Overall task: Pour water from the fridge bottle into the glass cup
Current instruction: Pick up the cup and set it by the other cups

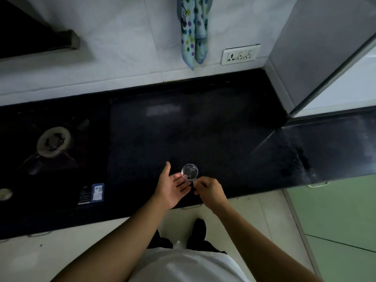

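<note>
A small clear glass cup [189, 171] stands upright near the front edge of the black countertop [203, 129]. My right hand [208, 190] pinches the cup's handle at its near right side. My left hand [173, 187] lies open, palm up, just left of the cup, fingertips at its base. No bottle is in view.
A grey fridge [317, 49] stands at the right with its door swung open. A gas hob burner [54, 141] sits at the left. A spotted cloth [194, 29] hangs on the wall beside a socket [240, 54]. Green cabinet doors [335, 220] are at the lower right.
</note>
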A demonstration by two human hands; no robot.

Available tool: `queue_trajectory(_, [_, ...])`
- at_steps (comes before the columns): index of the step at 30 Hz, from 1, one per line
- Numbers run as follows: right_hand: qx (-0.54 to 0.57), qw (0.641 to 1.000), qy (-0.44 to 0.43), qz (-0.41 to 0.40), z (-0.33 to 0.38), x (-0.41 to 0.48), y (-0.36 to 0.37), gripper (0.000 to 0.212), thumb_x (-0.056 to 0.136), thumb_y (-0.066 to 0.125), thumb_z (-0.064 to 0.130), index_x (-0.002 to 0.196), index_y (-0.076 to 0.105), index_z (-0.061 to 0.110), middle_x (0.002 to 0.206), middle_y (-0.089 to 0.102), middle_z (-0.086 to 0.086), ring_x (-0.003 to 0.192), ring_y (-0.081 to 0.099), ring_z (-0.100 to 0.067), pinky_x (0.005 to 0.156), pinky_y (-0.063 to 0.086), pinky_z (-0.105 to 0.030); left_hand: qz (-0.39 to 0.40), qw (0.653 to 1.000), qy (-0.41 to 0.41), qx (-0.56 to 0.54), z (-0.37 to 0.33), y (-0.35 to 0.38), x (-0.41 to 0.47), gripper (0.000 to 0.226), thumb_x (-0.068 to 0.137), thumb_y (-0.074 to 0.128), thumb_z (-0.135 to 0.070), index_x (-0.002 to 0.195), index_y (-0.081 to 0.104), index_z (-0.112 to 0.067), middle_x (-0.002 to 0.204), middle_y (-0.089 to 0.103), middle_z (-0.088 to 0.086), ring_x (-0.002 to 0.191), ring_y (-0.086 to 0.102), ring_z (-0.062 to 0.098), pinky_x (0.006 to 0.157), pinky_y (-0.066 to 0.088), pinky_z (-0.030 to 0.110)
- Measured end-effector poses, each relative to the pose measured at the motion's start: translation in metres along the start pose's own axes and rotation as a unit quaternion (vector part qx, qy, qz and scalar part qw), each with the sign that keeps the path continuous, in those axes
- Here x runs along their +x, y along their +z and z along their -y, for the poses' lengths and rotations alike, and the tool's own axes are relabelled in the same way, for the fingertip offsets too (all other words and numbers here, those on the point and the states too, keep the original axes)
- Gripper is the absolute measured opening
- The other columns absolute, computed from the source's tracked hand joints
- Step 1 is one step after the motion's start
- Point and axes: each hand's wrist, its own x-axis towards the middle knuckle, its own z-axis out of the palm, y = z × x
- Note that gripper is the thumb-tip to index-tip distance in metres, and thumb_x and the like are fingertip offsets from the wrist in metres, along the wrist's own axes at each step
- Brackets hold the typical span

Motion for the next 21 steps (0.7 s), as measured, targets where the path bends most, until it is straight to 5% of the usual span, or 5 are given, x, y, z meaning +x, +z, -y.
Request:
queue_trajectory(6, [-0.008,0.999,-0.031,0.022,0.016,-0.006,0.0,0.02,0.097,0.057,0.021,0.082,0.07,0.017,0.07,0.067,0.001,0.056,0.06,0.005,0.055,0.045,-0.015,0.008,0.999,0.028,-0.016,-0.004,-0.008,-0.014,0.075,0.095,0.044,-0.068,0.126,0.061,-0.002,0.125,0.065,0.016,0.116,0.062,0.032,0.112,0.043,0.046])
queue_trajectory(13, [-0.048,0.989,-0.104,0.093,0.046,-0.015,0.023,0.019,0.096,0.059,0.017,0.081,0.067,0.011,0.067,0.064,0.002,0.057,0.06,0.001,0.057,0.046,-0.012,-0.008,0.993,0.073,-0.088,-0.014,-0.049,-0.042,0.082,0.09,0.049,-0.071,0.135,0.057,-0.003,0.118,0.069,0.014,0.111,0.066,0.031,0.098,0.05,0.044])
queue_trajectory(16, [-0.061,0.982,-0.126,0.129,0.061,-0.021,0.043,0.02,0.096,0.06,0.019,0.078,0.067,0.017,0.072,0.067,-0.005,0.063,0.065,-0.008,0.066,0.053,-0.026,-0.013,0.989,0.099,-0.109,-0.02,-0.072,-0.062,0.078,0.09,0.048,-0.071,0.129,0.06,-0.004,0.101,0.075,0.011,0.101,0.068,0.028,0.094,0.05,0.043])
queue_trajectory(21, [-0.086,0.969,-0.161,0.166,0.091,-0.042,0.091,0.019,0.097,0.06,0.021,0.082,0.068,0.015,0.08,0.07,-0.008,0.067,0.069,-0.009,0.066,0.053,-0.025,-0.014,0.98,0.139,-0.141,-0.033,-0.124,-0.097,0.075,0.09,0.048,-0.071,0.122,0.065,-0.006,0.097,0.078,0.011,0.111,0.066,0.031,0.102,0.046,0.045])
